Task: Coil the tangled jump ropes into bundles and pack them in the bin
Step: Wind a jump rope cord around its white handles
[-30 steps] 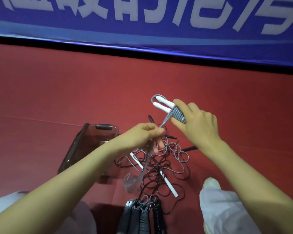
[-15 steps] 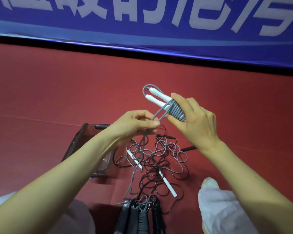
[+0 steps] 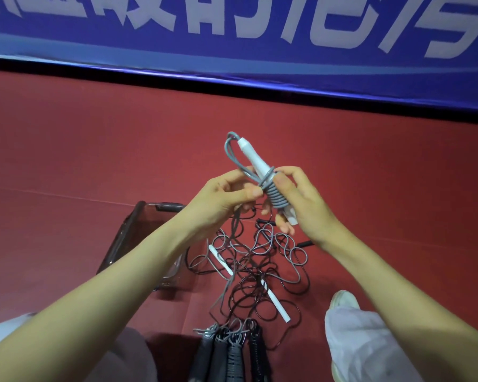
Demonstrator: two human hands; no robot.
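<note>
Right hand [image 3: 305, 206] is gripping the white handle [image 3: 253, 158] wound with grey rope [image 3: 277, 195]; left hand [image 3: 221, 198] is pinching the rope alongside.

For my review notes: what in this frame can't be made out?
Head view only.
- Bin: right side and contents, behind the left forearm.
- Coiled bundles: lower ends cut off by bottom edge.
- White handle: lower part covered by grey rope and right hand.
- Banner: lettering cut off at top edge.

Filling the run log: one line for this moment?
state: grey rope part-wound round white handle | right hand: grips handle | left hand: pinches rope | bin: on floor, left of tangle
</note>
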